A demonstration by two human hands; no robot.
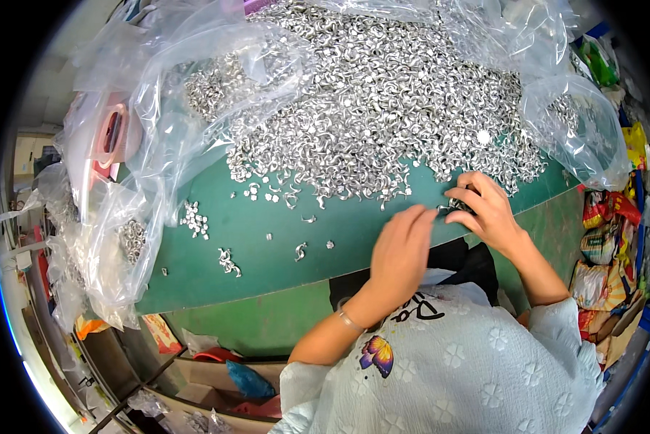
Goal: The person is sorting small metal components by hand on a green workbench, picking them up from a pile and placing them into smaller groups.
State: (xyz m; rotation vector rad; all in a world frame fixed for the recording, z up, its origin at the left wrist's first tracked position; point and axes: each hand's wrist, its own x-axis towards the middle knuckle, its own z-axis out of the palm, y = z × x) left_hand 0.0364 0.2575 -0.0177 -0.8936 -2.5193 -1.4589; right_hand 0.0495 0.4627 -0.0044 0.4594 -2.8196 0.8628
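A large heap of small shiny metal parts (383, 108) covers the far half of a green table (253, 246). My left hand (401, 249) rests at the table's near edge, fingers bent downward and together; what it holds, if anything, is hidden. My right hand (484, 206) sits at the heap's near right fringe, fingertips pinched on a few small metal parts (455, 207). The two hands almost touch. A thin bracelet (349, 320) circles my left wrist.
Loose metal parts (193, 219) lie scattered on the bare green surface at left. Clear plastic bags (187, 94) with more parts crowd the left and the far right (578, 123). A tape roll (112, 137) lies at far left. Coloured packets (607, 239) pile up at right.
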